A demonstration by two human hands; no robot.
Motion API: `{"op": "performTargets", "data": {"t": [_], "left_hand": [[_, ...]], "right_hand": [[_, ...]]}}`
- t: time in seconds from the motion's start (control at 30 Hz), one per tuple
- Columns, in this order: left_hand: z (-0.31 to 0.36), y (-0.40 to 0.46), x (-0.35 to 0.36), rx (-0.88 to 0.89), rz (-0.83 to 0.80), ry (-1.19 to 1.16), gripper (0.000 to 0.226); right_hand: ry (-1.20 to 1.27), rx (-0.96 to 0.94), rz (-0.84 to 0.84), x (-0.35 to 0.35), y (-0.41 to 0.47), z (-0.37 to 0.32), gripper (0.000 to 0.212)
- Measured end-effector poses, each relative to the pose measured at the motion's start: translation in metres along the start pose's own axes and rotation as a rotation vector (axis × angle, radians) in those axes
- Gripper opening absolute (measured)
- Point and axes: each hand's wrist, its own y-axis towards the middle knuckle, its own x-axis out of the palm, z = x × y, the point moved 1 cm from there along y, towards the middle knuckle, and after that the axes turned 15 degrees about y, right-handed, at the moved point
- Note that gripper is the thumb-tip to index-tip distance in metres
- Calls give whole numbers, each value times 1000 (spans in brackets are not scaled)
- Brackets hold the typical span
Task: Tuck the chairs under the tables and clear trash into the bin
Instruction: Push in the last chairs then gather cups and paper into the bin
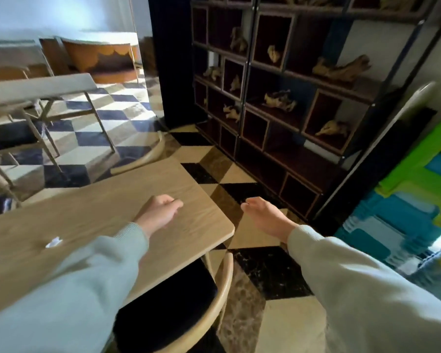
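chair point(189, 301) part-tucked under table point(112, 200) | left hand point(158, 212) loosely curled, empty | right hand point(265, 215) released | push backrest squarely in

Dark cubby shelf point(285, 103) holding driftwood pieces point(341, 68), green stool point(423, 174)

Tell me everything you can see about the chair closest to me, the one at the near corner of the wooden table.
The chair has a light wood frame with a curved, bent-wood back rail sweeping round a black seat. Its seat is partly under the wooden table, below the near right corner; the back rail juts out past the table edge. It stands on the checkered floor. Its legs are hidden. Neither hand touches it: the left hand is over the tabletop, and the right hand is above the floor.
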Motion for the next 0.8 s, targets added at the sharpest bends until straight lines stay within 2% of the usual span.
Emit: {"op": "performTargets", "data": {"t": [0.07, 0.23, 0.43, 0.57, 0.8], "left_hand": [[49, 19, -1, 97, 19, 46, 17], [179, 79, 25, 245, 127, 73, 23], [300, 145, 52, 218, 224, 117, 20], [338, 191, 40, 179, 264, 152, 13], [353, 316, -14, 39, 404, 95, 21]], "right_hand": [[26, -49, 19, -41, 18, -14, 55], [47, -184, 85, -160, 84, -18, 52], [72, -197, 15, -269, 191, -36, 59], [67, -220, -65, -298, 270, -71, 60], [-30, -305, -283, -283, 424, -144, 55]]}}
